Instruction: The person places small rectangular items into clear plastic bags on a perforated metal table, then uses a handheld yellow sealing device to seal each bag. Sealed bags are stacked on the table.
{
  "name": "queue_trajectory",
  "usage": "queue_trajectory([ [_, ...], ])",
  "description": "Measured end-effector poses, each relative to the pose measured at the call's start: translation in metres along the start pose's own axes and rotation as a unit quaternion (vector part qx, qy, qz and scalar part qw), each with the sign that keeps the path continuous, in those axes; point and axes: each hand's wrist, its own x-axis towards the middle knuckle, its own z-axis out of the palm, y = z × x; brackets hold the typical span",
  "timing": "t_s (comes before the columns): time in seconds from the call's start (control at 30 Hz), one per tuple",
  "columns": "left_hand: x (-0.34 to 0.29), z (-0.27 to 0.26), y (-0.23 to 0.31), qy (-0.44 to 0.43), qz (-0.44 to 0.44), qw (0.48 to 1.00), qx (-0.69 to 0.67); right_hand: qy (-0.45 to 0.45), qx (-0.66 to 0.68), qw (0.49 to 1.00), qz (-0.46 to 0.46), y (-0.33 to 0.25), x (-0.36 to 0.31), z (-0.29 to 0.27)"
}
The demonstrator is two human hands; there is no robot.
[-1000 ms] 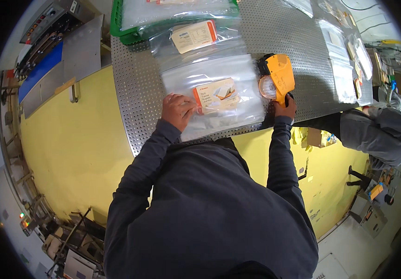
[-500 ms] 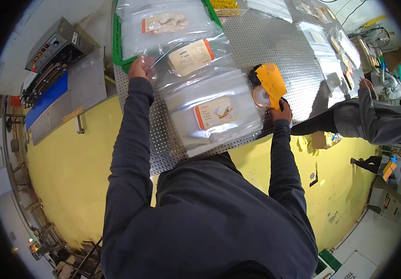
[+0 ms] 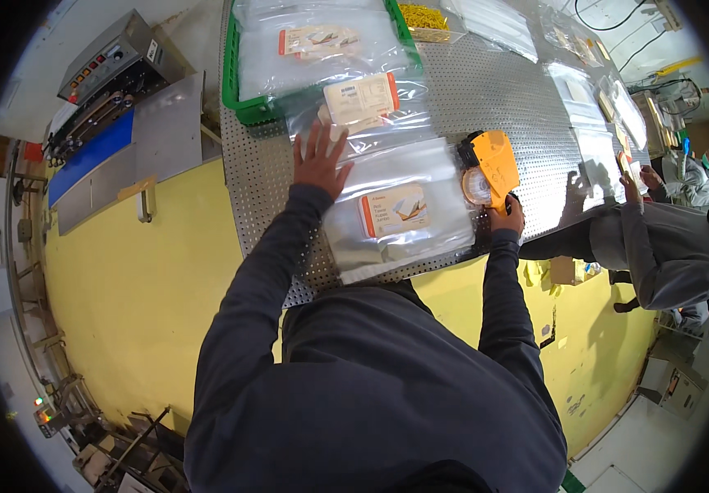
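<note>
My right hand (image 3: pixel 507 217) is closed around the handle of an orange tape dispenser (image 3: pixel 498 160), which rests on or just over the metal table at the right edge of the plastic bags. A roll of clear tape (image 3: pixel 477 187) shows on its left side. My left hand (image 3: pixel 322 164) has its fingers spread over the left side of the clear plastic, touching or just above it. Below that hand lies a stack of clear plastic bags (image 3: pixel 445 234) with an orange-edged card label (image 3: pixel 395 210). Another bag (image 3: pixel 412 123) with a pale label (image 3: pixel 361 99) lies farther off, against the crate.
A green crate (image 3: pixel 230 74) holds more labelled bags at the far left of the perforated metal table (image 3: pixel 486 78). Beyond it sits a container of yellow pieces (image 3: pixel 424 18). A machine with a control panel (image 3: pixel 112 70) stands left. Another person (image 3: pixel 658 230) works at the right.
My left hand has moved right and nearer, from the bag's edge beside the crate to over the plastic with fingers spread. My right hand still holds the tape dispenser.
</note>
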Motion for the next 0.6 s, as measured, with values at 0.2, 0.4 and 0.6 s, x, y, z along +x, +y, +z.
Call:
queue_trajectory([
  [0.2, 0.015, 0.013, -0.013, -0.028, -0.056, 0.998, 0.026, -0.011, 0.017, 1.000, 0.006, -0.003, 0.004, 0.002],
  [0.4, -0.023, -0.006, 0.018, 0.024, -0.041, 0.994, -0.095, 0.028, 0.006, 0.999, -0.033, 0.005, 0.003, 0.004],
  [0.6, -0.112, -0.022, 0.029, -0.026, -0.065, 0.982, -0.177, 0.015, 0.009, 0.999, -0.046, 0.008, 0.004, 0.004],
])
